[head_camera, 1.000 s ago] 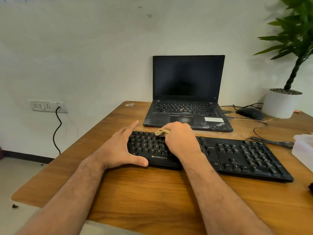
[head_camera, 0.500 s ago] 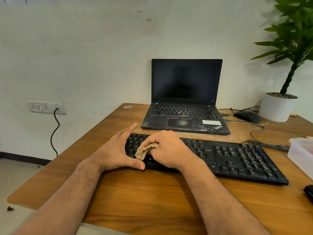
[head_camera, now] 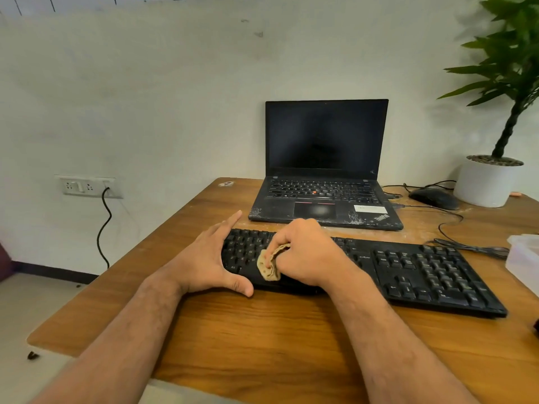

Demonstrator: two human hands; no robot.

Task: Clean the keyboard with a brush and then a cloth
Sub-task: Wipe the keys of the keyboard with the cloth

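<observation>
— While the long black plastic keyboard (head_camera: 379, 269) lies across the brown wooden table (head_camera: 262, 330), where are the hands?
— Both at its left end. The left hand (head_camera: 210, 258) rests flat with straight fingers along the keyboard's left edge, thumb stretched along the front edge; it grasps nothing.
— And the right?
— The right hand (head_camera: 306, 255) has its fingers curled round a small crumpled beige cloth (head_camera: 269, 263), which it presses onto the keys just beside the left thumb.
— What stands behind?
— An open black laptop with a dark screen (head_camera: 325, 164), just behind the keyboard. To its right, a black computer mouse (head_camera: 433, 198) with its cable, next to a green leafy plant in a white round pot (head_camera: 487, 182).
— Anything else?
— A pale translucent plastic box (head_camera: 525, 258) at the right edge of the table, and a white wall socket panel (head_camera: 87, 186) with a black cord hanging from it on the left wall.
</observation>
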